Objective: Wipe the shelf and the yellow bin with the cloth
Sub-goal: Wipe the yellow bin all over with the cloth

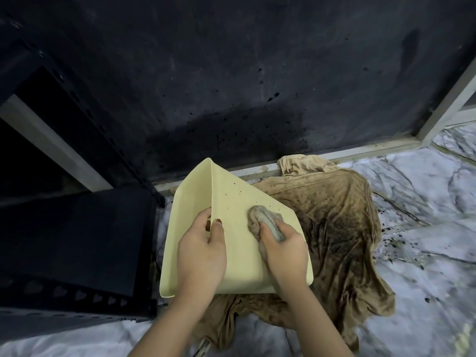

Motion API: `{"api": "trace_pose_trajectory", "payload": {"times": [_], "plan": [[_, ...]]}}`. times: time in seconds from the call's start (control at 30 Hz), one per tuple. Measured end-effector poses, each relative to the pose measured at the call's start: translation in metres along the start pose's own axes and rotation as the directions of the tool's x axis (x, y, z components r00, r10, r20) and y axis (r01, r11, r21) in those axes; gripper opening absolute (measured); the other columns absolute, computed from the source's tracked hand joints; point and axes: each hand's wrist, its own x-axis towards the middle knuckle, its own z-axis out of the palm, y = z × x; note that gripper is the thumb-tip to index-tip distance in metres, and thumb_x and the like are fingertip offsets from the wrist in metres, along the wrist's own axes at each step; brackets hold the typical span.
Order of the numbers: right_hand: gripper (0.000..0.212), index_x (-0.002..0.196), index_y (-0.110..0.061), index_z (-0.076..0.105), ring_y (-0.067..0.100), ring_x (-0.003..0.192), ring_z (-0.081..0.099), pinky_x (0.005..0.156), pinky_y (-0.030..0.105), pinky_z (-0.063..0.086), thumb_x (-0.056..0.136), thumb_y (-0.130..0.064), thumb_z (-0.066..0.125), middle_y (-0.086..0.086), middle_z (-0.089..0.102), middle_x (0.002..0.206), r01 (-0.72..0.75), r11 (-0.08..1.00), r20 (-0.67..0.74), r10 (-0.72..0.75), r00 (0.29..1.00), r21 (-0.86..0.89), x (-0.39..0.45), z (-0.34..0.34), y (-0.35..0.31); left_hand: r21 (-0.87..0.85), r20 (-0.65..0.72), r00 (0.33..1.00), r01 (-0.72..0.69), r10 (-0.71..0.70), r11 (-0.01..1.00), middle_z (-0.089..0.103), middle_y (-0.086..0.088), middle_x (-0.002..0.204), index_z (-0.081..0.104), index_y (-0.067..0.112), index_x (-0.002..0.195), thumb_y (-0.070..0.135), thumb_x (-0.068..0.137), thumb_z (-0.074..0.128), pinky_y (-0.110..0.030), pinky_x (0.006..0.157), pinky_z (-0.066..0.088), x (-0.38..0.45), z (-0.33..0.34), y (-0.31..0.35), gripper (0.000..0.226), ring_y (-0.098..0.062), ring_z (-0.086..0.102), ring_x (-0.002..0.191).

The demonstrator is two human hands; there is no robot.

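While my left hand (203, 249) grips the raised corner edge of the yellow bin (231, 256), thumb on one face and fingers wrapped round the other, my right hand (282, 249) is clenched round the bunched grey cloth (262, 220) and presses it onto the bin's upturned face. The bin is tipped over on a stained brown rag (332, 228) spread on the marble floor (425, 266), with the black shelf (72, 243) just to the bin's left and a dark spattered panel (231, 73) behind it. Small dark specks dot the face beyond the cloth, toward the bin's far corner. To do this well I should keep the bin braced so it cannot rock, press flat and sweep outward through those specks, then turn the cloth to a cleaner fold, since its working side looks soiled, though I cannot tell for sure. The shelf probably needs wiping too.
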Motion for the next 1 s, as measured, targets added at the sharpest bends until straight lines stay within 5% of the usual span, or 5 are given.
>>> {"api": "trace_pose_trajectory", "payload": {"times": [0.23,0.5,0.63,0.83,1.0], "plan": [[0.045,0.125,-0.018,0.059,0.032,0.107,0.059,0.088,0.038,0.047,0.084,-0.037,0.060,0.012,0.068,0.115,-0.179,0.983,-0.065,0.177,0.982,-0.034,0.016,-0.031,0.038,-0.091,0.093,0.992,0.092,-0.083,0.992,0.065,0.014,0.094,0.059,0.023,0.112,0.014,0.093,0.042,-0.026,0.070,0.043,0.007,-0.003,0.006,0.027,-0.011,0.060,0.090],[0.045,0.125,-0.015,0.059,0.034,0.107,0.058,0.081,0.034,0.043,0.084,-0.033,0.062,0.014,0.065,0.119,-0.234,0.969,-0.167,0.243,0.955,0.076,-0.006,-0.030,0.042,-0.043,0.123,0.992,0.016,-0.011,0.999,0.070,-0.002,0.079,0.067,0.027,0.100,0.022,0.095,0.042,-0.027,0.060,0.043,0.009,-0.003,0.016,0.026,-0.018,0.059,0.069],[0.035,0.115,-0.021,0.067,0.019,0.083,0.057,0.072,0.028,0.040,0.082,-0.032,0.064,0.003,0.069,0.095,-0.115,0.986,-0.112,0.129,0.985,0.118,-0.027,-0.017,0.011,-0.057,0.093,0.996,0.019,-0.014,0.998,0.069,0.003,0.079,0.062,0.036,0.087,0.021,0.094,0.043,-0.027,0.059,0.044,0.007,-0.002,0.026,0.026,-0.016,0.058,0.067],[0.023,0.098,-0.021,0.071,0.018,0.081,0.064,0.071,0.033,0.050,0.081,-0.035,0.062,-0.001,0.071,0.087,0.119,0.989,0.007,-0.120,0.993,0.092,-0.030,0.003,-0.031,-0.037,0.066,0.998,-0.013,0.015,0.999,0.065,0.005,0.068,0.061,0.035,0.087,0.019,0.094,0.043,-0.027,0.058,0.044,-0.001,0.002,0.023,0.025,-0.014,0.056,0.061],[0.031,0.095,-0.020,0.070,0.022,0.078,0.064,0.065,0.031,0.047,0.078,-0.042,0.057,0.003,0.071,0.085,0.123,0.990,0.035,-0.126,0.991,0.073,-0.009,0.011,-0.044,-0.036,0.053,0.998,-0.031,0.033,0.999,0.052,0.009,0.047,0.058,0.038,0.085,0.020,0.093,0.045,-0.025,0.048,0.036,0.000,0.003,0.015,0.024,-0.004,0.045,0.042]]}}
